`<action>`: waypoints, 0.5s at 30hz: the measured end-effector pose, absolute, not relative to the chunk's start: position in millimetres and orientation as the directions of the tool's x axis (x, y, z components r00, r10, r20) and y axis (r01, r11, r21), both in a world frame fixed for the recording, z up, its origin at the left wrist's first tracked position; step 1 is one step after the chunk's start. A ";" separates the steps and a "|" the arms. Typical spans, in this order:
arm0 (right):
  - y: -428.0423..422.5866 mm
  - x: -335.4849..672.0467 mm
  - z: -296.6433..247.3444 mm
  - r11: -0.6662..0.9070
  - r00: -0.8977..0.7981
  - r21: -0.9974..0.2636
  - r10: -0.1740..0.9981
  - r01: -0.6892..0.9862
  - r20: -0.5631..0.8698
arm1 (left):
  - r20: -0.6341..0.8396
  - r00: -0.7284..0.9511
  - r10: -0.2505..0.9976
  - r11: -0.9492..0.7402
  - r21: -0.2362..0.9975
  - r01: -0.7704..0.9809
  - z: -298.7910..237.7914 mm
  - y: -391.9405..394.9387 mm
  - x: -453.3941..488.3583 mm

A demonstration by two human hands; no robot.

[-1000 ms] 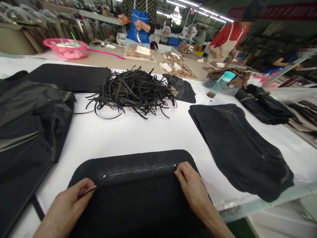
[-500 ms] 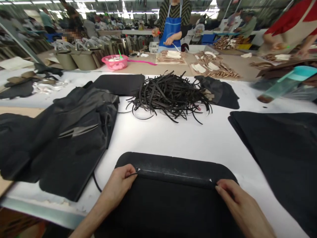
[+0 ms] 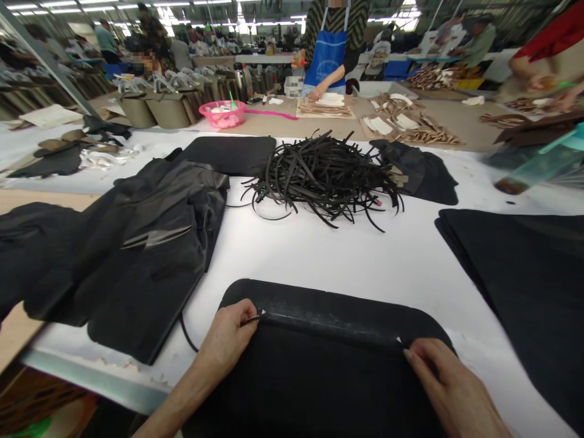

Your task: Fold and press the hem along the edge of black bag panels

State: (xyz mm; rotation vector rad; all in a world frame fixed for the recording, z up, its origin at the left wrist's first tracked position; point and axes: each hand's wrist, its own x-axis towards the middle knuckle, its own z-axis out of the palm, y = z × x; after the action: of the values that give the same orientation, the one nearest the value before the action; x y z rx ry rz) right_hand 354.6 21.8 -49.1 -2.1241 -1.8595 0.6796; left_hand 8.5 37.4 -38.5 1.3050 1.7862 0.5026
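Observation:
A black panel (image 3: 319,383) with rounded far corners lies at the near edge of the table. Across it runs a faint whitish line (image 3: 328,325) with a small white triangle mark at each end. By the left mark, my left hand (image 3: 232,331) is closed in a pinch on a thin black strip (image 3: 252,319), whose end pokes past the fingertips. My right hand (image 3: 449,377) pinches at the right mark, with a dark bit of what looks like the same strip at its fingertips. Between the hands the strip barely stands out against the black panel.
A tangled heap of black strips (image 3: 328,176) lies beyond the panel. Black pieces (image 3: 150,261) are piled at left, and more black panels (image 3: 524,261) at right. Farther off are a pink basin (image 3: 223,115), a clear bottle (image 3: 542,161) and a co-worker in a blue apron (image 3: 326,58).
The view has shifted slightly, so everything sits a little farther right. Both hands keep their pinch at the two marks. The co-worker's hand has come down onto the stack in front.

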 end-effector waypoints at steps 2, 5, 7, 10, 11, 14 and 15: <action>21.9 354.6 -49.2 -0.169 0.086 -0.458 0.977 0.873 -0.196 | -0.389 -0.103 0.916 0.371 0.720 0.587 -39.8 37.4 8.7; 22.6 353.2 -48.2 -0.167 0.089 -0.451 0.978 0.877 -0.191 | -0.384 -0.101 0.918 0.363 0.710 0.603 -41.0 37.6 8.7; 22.9 351.4 -47.1 -0.152 0.082 -0.454 0.982 0.878 -0.171 | -0.382 -0.096 0.919 0.358 0.706 0.611 -41.3 37.8 8.6; 23.1 348.4 -45.4 -0.141 0.081 -0.448 0.985 0.883 -0.151 | -0.381 -0.090 0.920 0.351 0.699 0.623 -41.3 38.4 8.6; 23.3 347.6 -44.8 -0.145 0.085 -0.444 0.985 0.884 -0.152 | -0.381 -0.087 0.921 0.348 0.698 0.626 -41.2 38.5 8.6; 23.9 346.3 -43.5 -0.172 0.107 -0.446 0.980 0.879 -0.168 | -0.375 -0.078 0.924 0.337 0.700 0.630 -40.5 38.6 8.7; 24.1 346.2 -43.1 -0.179 0.114 -0.451 0.979 0.874 -0.169 | -0.374 -0.077 0.924 0.335 0.700 0.631 -40.3 38.5 8.7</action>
State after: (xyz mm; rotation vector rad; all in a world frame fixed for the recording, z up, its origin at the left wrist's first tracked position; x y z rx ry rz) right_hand 346.2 24.1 -43.1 -2.1519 -1.8383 0.6356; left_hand 8.7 38.5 -40.3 1.3817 1.7954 0.4596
